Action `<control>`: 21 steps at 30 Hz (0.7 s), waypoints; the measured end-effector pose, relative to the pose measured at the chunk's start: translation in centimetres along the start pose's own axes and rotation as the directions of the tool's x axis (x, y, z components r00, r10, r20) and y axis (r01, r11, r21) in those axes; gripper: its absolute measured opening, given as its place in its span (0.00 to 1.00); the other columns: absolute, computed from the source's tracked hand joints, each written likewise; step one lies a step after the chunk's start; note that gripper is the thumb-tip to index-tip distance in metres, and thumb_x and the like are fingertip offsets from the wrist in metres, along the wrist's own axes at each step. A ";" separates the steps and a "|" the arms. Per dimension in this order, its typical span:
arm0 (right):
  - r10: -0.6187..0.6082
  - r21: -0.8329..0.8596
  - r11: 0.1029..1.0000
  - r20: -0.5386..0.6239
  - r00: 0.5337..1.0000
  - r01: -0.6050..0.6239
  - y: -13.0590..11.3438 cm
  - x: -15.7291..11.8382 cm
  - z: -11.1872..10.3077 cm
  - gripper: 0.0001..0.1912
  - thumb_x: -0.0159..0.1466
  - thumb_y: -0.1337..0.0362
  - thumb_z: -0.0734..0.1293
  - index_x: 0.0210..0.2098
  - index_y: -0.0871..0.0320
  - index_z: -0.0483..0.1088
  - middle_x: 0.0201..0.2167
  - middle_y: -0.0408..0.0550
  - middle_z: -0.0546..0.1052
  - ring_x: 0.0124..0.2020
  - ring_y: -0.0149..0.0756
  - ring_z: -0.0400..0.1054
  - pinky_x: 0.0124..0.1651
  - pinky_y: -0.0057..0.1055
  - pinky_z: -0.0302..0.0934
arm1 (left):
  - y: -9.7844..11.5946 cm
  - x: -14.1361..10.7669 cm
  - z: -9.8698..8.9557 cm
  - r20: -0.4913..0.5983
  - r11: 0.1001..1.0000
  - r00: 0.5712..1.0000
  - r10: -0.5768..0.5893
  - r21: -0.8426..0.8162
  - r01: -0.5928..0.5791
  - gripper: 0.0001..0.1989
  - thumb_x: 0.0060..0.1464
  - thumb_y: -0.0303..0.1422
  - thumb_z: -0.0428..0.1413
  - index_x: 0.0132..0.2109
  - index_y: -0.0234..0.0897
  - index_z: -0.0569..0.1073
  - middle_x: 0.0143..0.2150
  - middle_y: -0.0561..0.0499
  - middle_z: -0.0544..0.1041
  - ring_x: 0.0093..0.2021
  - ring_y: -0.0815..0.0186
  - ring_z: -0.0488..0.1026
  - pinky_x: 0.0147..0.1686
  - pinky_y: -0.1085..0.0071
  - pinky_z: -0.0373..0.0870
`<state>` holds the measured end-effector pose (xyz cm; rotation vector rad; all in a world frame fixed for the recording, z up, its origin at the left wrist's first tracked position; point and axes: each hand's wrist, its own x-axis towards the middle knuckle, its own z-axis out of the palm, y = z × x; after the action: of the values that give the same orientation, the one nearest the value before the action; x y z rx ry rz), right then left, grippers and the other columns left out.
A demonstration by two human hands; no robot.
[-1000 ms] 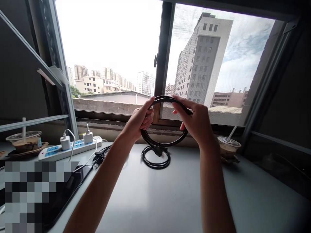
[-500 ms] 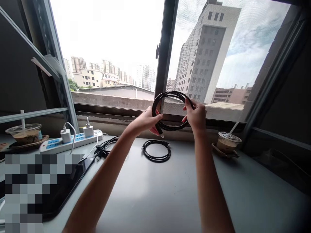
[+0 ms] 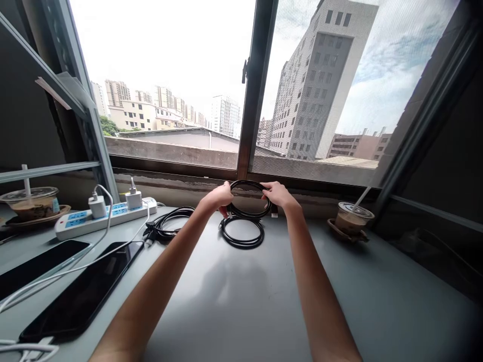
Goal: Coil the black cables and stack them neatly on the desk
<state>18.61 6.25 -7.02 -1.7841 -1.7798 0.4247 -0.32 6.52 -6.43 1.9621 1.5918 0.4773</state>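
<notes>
A coiled black cable (image 3: 247,182) is held up between both hands, just behind and above a second coil near the window. My left hand (image 3: 220,197) grips its left side, and my right hand (image 3: 278,195) grips its right side. A light-coloured connector (image 3: 274,215) hangs below my right hand. The second black cable coil (image 3: 243,246) lies flat on the grey table (image 3: 226,311). Farther left, another bundle of black cable (image 3: 162,231) lies partly behind my left forearm.
A white power strip (image 3: 113,217) with two chargers stands at the left, with white cables trailing over two dark phones (image 3: 85,291). Lidded drink cups stand at far left (image 3: 33,203) and at right (image 3: 350,218). A window frame (image 3: 252,100) rises behind the table.
Both hands have lowered the held coil toward the table and moved it slightly left. The coil now tilts flatter, and a connector shows beneath my right hand.
</notes>
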 end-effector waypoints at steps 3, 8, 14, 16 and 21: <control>0.080 -0.009 0.997 0.175 0.981 -0.079 1.6 0.7 1.6 0.22 0.60 0.71 0.63 0.53 0.53 0.67 0.32 0.45 0.77 0.26 0.30 0.71 0.29 0.22 0.65 | -0.9 1.1 1.3 0.111 0.997 0.992 -0.055 0.060 0.048 0.23 0.53 0.23 0.47 0.57 0.24 0.57 0.37 0.36 0.75 0.21 0.60 0.74 0.21 0.68 0.72; 0.215 -0.071 0.977 0.317 0.924 -0.203 3.6 1.4 4.7 0.23 0.58 0.71 0.67 0.53 0.61 0.65 0.35 0.49 0.76 0.26 0.30 0.71 0.29 0.27 0.68 | -2.1 2.3 3.7 0.233 0.969 0.956 -0.178 0.208 0.130 0.14 0.57 0.25 0.48 0.49 0.25 0.67 0.33 0.42 0.76 0.24 0.64 0.75 0.27 0.69 0.73; 0.272 -0.154 0.960 0.331 0.904 -0.233 4.1 1.9 5.8 0.15 0.63 0.63 0.64 0.47 0.63 0.66 0.37 0.48 0.74 0.31 0.30 0.70 0.33 0.30 0.68 | -2.4 2.5 5.3 0.254 0.895 0.909 -0.331 0.390 0.217 0.13 0.59 0.36 0.51 0.45 0.30 0.70 0.39 0.48 0.74 0.34 0.68 0.72 0.34 0.68 0.72; 0.282 -0.183 0.955 0.317 0.905 -0.233 4.1 1.9 5.8 0.15 0.62 0.63 0.65 0.47 0.63 0.67 0.37 0.48 0.74 0.32 0.30 0.70 0.34 0.30 0.68 | -2.3 2.5 5.4 0.248 0.882 0.907 -0.341 0.418 0.217 0.13 0.59 0.36 0.51 0.45 0.30 0.70 0.39 0.48 0.73 0.35 0.68 0.72 0.34 0.67 0.72; 0.283 -0.254 0.941 0.240 0.928 -0.222 4.1 1.8 6.1 0.15 0.58 0.65 0.69 0.44 0.63 0.69 0.37 0.48 0.75 0.34 0.32 0.71 0.41 0.34 0.66 | -1.9 2.4 5.3 0.213 0.871 0.927 -0.309 0.453 0.187 0.13 0.60 0.37 0.50 0.43 0.30 0.70 0.36 0.49 0.74 0.32 0.69 0.72 0.33 0.68 0.72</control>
<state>18.34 9.27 -13.93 -2.2205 -1.8437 0.6237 1.92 8.03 -11.95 1.9677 1.8365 -0.2727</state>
